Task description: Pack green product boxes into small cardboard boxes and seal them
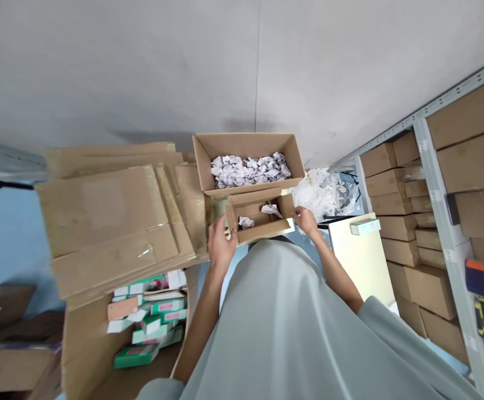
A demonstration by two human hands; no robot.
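A small open cardboard box [262, 229] is in front of me, with two crumpled pieces of paper [246, 222] inside. My left hand [221, 244] grips its left side, thumb towards me and fingers along the wall. At the opposite end, my right hand [306, 219] pinches the right flap. Directly behind stands a larger open carton [246, 145], its bottom covered by crumpled white paper [250, 171].
Flattened cardboard sheets [112, 205] are stacked at left, above a big carton [86, 339] of green-and-white small boxes [136, 355]. White plastic bags [321, 191] lie at right. One small box [365, 226] rests on a cream surface [358, 261]. Shelving [433, 194] holds cartons.
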